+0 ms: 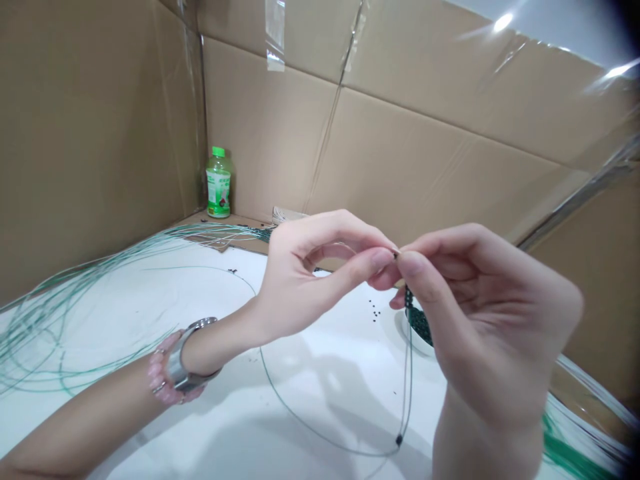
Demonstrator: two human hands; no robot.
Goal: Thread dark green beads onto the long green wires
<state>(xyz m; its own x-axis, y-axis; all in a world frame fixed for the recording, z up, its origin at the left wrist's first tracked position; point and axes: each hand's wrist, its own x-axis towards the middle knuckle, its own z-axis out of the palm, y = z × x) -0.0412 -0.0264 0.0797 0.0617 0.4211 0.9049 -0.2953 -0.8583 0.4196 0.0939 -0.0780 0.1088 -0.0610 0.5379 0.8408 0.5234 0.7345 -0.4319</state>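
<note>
My left hand (315,273) and my right hand (475,313) meet fingertip to fingertip, thumb and forefinger pinched on each. A tiny dark bead (395,255) shows between the tips. Below the right fingers hangs a short dark beaded strand (409,297); its upper end is hidden by that hand. Thin green cord (300,417) loops down from the hands over the white tabletop, with a small black piece (399,440) on it. Behind the right hand, partly covered, is a white bowl (401,327) holding dark green beads (419,325).
Loose green cords (75,287) spread over the table's left side, and more green strands (575,453) lie at lower right. Several stray beads (375,312) dot the white tabletop (200,433). A green-capped bottle (219,183) stands in the corner of the cardboard walls (425,147).
</note>
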